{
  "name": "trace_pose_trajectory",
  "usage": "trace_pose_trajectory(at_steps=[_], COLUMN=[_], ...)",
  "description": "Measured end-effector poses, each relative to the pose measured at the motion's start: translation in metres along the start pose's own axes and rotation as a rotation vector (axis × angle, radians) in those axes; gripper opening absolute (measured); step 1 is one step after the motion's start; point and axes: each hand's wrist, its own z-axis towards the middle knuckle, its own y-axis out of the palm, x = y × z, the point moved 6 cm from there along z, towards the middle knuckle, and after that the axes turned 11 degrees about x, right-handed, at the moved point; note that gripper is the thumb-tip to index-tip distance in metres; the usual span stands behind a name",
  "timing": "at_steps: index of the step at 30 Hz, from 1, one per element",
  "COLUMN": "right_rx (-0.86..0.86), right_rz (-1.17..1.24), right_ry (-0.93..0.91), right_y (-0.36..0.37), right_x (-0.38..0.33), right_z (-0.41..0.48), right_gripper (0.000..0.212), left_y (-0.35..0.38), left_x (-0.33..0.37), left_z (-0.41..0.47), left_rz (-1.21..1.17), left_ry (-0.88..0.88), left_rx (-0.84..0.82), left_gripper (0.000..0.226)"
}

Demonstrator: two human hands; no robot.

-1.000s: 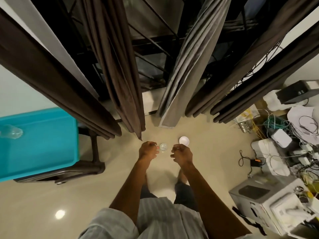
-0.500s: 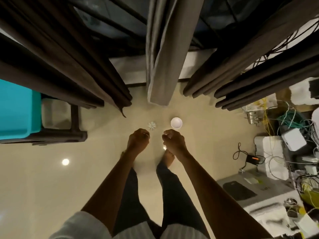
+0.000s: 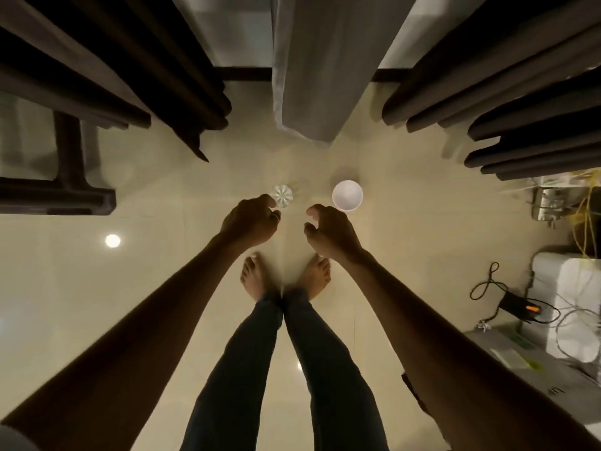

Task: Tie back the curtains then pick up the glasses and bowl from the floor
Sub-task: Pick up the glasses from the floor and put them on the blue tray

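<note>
Person bent over, both arms reaching down to the floor (image 3: 422,242). Curtains look dealt with, as far as can be judged: dark curtains (image 3: 156,70) hang gathered in bunches left and right of the bowl, grey curtain (image 3: 312,76) bunched straight beyond it; ties themselves not visible, so cannot confirm they are tied. Pickup stage not done: white bowl (image 3: 347,195) sits upright on the floor, empty as far as the view shows, just ahead of the bare feet (image 3: 286,276). One clear ribbed glass (image 3: 283,195) stands left of the bowl, close beside it but apart. Only one glass in view; any other cannot be found here.

Left hand (image 3: 250,222) is left of the bowl, fingers (image 3: 271,212) curled loosely, fingertips right at the near edge of the glass; overlapping it from this angle, contact cannot be told, not wrapped around it. Holds nothing visible. Right hand (image 3: 331,232) sits just on the near side of the bowl, fingers half spread in a cupped shape, palm empty, thumb pointing toward the glass; close to the bowl rim but not clearly touching.

Left to do, by my read: close on the glass, close on the bowl, lift both. Cable clutter and white boxes lie well right of the bowl, out of the way
</note>
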Motion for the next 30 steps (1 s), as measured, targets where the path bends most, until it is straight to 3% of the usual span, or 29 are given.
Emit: trace_pose_trajectory(at_steps=[7, 13, 18, 22, 25, 30], right_rx=[-0.029, -0.082, 0.024, 0.087, 0.063, 0.085], right_rz=[-0.152, -0.371, -0.469, -0.476, -0.451, -0.279], right_ry=[-0.078, -0.297, -0.381, -0.428, -0.469, -0.4], right_y=[0.067, 0.138, 0.178, 0.197, 0.208, 0.212], right_x=[0.038, 0.053, 0.061, 0.069, 0.069, 0.068], right_z=[0.08, 0.136, 0.172, 0.195, 0.206, 0.226], right_gripper=[0.047, 0.046, 0.047, 0.048, 0.063, 0.077], left_y=[0.075, 0.13, 0.164, 0.184, 0.193, 0.203], left_x=[-0.04, -0.054, -0.074, -0.09, -0.095, -0.094], left_z=[0.071, 0.133, 0.171, 0.189, 0.202, 0.221], left_rz=[0.144, 0.359, 0.456, 0.449, 0.388, 0.208], left_ry=[0.101, 0.307, 0.349, 0.347, 0.339, 0.308], left_rx=[-0.024, -0.021, 0.024, 0.08, 0.069, 0.07], left_gripper=[0.041, 0.044, 0.061, 0.09, 0.109, 0.1])
